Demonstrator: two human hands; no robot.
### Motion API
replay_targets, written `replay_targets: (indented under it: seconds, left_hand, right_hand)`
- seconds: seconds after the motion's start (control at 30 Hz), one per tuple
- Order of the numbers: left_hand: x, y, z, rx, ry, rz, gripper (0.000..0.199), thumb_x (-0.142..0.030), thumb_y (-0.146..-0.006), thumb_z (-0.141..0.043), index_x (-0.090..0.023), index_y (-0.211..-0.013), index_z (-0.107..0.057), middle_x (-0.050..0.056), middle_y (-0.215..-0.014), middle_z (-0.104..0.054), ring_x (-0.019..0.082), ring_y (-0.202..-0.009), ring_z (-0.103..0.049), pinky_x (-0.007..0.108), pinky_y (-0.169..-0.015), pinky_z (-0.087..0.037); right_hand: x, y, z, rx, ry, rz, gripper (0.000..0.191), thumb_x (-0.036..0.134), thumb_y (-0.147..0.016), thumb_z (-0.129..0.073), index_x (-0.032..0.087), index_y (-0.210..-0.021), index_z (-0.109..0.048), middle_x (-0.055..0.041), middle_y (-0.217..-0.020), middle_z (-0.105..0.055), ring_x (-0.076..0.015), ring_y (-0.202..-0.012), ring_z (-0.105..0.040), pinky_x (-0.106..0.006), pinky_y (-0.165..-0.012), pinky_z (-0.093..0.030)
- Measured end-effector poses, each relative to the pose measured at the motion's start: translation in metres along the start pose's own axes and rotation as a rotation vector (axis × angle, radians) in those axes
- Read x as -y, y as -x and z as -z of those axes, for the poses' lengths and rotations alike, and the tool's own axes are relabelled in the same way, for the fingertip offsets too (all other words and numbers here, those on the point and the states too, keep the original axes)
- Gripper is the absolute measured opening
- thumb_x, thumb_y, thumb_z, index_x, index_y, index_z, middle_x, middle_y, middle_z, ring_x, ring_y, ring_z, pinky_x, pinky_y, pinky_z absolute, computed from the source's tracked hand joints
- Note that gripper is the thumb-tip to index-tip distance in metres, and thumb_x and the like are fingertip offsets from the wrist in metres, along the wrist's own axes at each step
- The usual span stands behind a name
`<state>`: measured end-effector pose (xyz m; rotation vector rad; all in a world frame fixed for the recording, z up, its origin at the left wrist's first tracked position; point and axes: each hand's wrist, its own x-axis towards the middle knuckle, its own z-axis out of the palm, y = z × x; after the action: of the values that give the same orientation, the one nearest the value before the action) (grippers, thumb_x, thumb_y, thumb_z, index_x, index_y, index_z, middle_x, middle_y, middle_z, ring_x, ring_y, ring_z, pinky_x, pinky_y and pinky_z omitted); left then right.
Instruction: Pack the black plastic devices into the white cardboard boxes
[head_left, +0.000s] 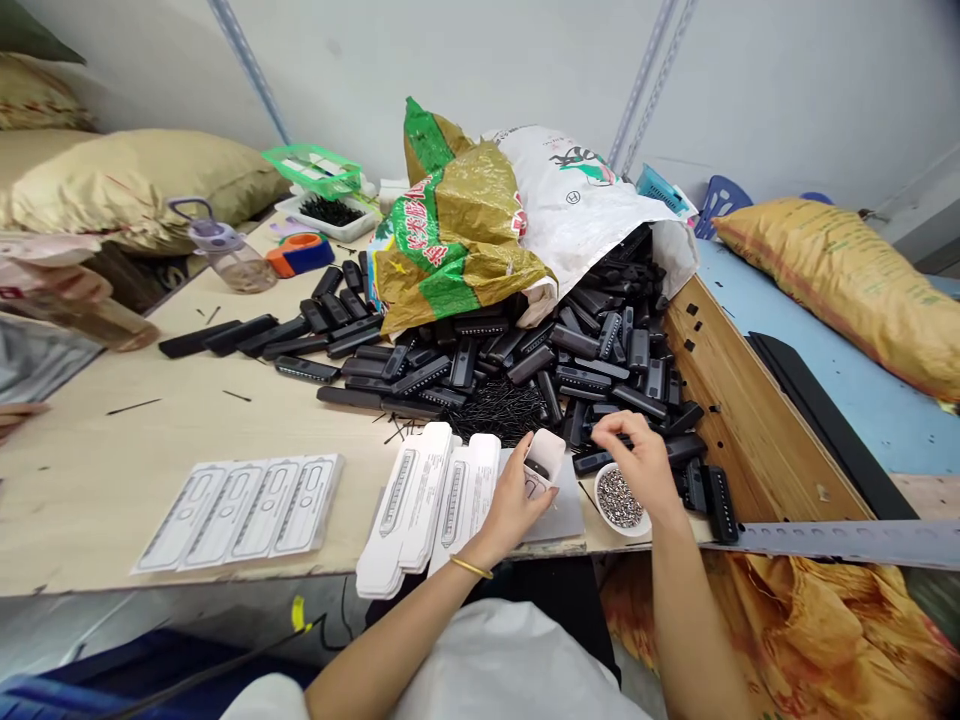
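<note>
My left hand [514, 505] is wrapped round a small white box [550, 450] with its top open; something black shows inside. My right hand [636, 450] is raised over the rim of a white bowl [621, 500] of small metal parts, with thumb and fingertips pinched; whatever they hold is too small to name. Flat white printed cartons [409, 500] lie in stacks left of my left hand. Beyond both hands are a heap of black plastic units [480, 355] and a pile of thin black pieces [499, 410].
Four white boxes [240, 508] stand in a row at the left. Sacks [465, 220] lie over the heap. A wooden board [757, 410] edges the table's right side. A bottle [236, 262] and orange-blue tape rolls [300, 255] stand farther back. Another person's hand shows at far left.
</note>
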<state>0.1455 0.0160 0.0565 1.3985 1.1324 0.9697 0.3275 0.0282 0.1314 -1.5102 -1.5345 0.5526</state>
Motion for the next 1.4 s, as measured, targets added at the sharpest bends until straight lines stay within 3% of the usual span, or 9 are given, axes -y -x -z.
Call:
replay_targets:
  seconds: [0.17, 0.3, 0.47, 0.7, 0.87, 1.07, 1.17, 1.27, 1.4]
  left_hand:
    - [0.007, 0.004, -0.006, 0.011, -0.047, -0.067, 0.075, -0.017, -0.070, -0.064, -0.020, -0.138, -0.030, 0.012, -0.143, -0.039, 0.026, -0.135, -0.035, 0.043, -0.112, -0.024]
    - [0.008, 0.006, -0.004, -0.061, -0.068, -0.081, 0.061, -0.020, -0.073, -0.063, -0.020, -0.128, -0.035, 0.012, -0.133, -0.047, 0.026, -0.126, -0.045, 0.043, -0.106, -0.032]
    - [0.012, 0.009, -0.003, -0.001, -0.089, -0.113, 0.031, -0.018, -0.073, -0.059, -0.019, -0.099, -0.044, 0.012, -0.112, -0.057, 0.025, -0.107, -0.057, 0.041, -0.093, -0.042]
    - [0.016, 0.004, -0.004, 0.035, 0.046, -0.105, 0.063, -0.016, -0.076, -0.057, -0.020, -0.129, -0.023, 0.019, -0.135, -0.045, 0.023, -0.123, -0.049, 0.043, -0.100, -0.040]
    - [0.013, 0.004, -0.003, 0.036, 0.022, -0.051, 0.067, -0.015, -0.072, -0.061, -0.020, -0.128, -0.026, 0.015, -0.130, -0.050, 0.023, -0.120, -0.052, 0.043, -0.101, -0.039]
    - [0.021, 0.009, -0.005, 0.013, 0.004, -0.126, 0.055, -0.016, -0.077, -0.053, -0.018, -0.126, -0.030, 0.016, -0.131, -0.048, 0.023, -0.122, -0.049, 0.042, -0.102, -0.039]
    - [0.017, 0.007, -0.003, 0.002, -0.020, -0.102, 0.050, -0.017, -0.072, -0.060, -0.017, -0.117, -0.038, 0.014, -0.118, -0.057, 0.022, -0.107, -0.059, 0.039, -0.092, -0.045]
    - [-0.007, 0.002, 0.019, -0.027, -0.041, -0.057, 0.050, -0.023, -0.069, -0.067, -0.018, -0.112, -0.044, 0.009, -0.108, -0.062, 0.020, -0.094, -0.062, 0.033, -0.082, -0.049]
    - [-0.044, -0.007, 0.092, -0.281, -0.355, 0.054, 0.046, -0.040, -0.075, -0.064, -0.018, -0.113, -0.051, 0.007, -0.094, -0.064, 0.022, -0.086, -0.062, 0.034, -0.076, -0.048]
  right_hand:
    - [0.021, 0.017, -0.006, 0.278, 0.152, 0.099, 0.015, 0.036, -0.080, -0.064, 0.029, -0.069, -0.069, -0.0021, -0.094, -0.063, -0.0240, -0.094, -0.052, -0.046, -0.094, -0.032]
    - [-0.001, 0.022, -0.034, 0.106, -0.011, -0.043, 0.022, 0.037, -0.073, -0.071, 0.028, -0.093, -0.068, -0.0048, -0.111, -0.055, -0.0241, -0.100, -0.051, -0.042, -0.093, -0.038]
    - [-0.019, 0.039, -0.078, 0.042, -0.320, -0.257, 0.026, 0.037, -0.078, -0.062, 0.023, -0.099, -0.057, -0.0022, -0.089, -0.059, -0.0189, -0.080, -0.056, -0.034, -0.075, -0.046]
    - [-0.004, 0.060, -0.103, -0.113, -0.127, 0.147, 0.014, 0.031, -0.088, -0.051, 0.021, -0.084, -0.059, -0.0062, -0.096, -0.061, -0.0195, -0.094, -0.058, -0.035, -0.083, -0.047]
    - [-0.007, 0.058, -0.100, -0.189, -0.098, 0.060, 0.014, 0.025, -0.091, -0.047, 0.020, -0.092, -0.060, -0.0057, -0.092, -0.067, -0.0175, -0.089, -0.063, -0.034, -0.080, -0.051]
    - [-0.019, 0.078, -0.111, -0.216, -0.002, 0.331, 0.024, 0.018, -0.091, -0.043, 0.021, -0.106, -0.062, -0.0096, -0.112, -0.066, -0.0229, -0.112, -0.058, -0.046, -0.093, -0.048]
    - [-0.021, 0.085, -0.111, -0.169, -0.032, 0.308, 0.030, 0.021, -0.092, -0.040, 0.022, -0.118, -0.056, -0.0108, -0.127, -0.058, -0.0241, -0.122, -0.051, -0.050, -0.099, -0.044]
    - [-0.019, 0.084, -0.102, -0.119, -0.140, 0.178, 0.035, 0.029, -0.094, -0.035, 0.021, -0.125, -0.050, -0.0124, -0.137, -0.050, -0.0248, -0.128, -0.046, -0.051, -0.102, -0.039]
    - [-0.020, 0.073, -0.083, -0.201, -0.187, 0.041, 0.038, 0.036, -0.094, -0.035, 0.018, -0.122, -0.053, -0.0130, -0.127, -0.057, -0.0247, -0.119, -0.052, -0.048, -0.100, -0.040]
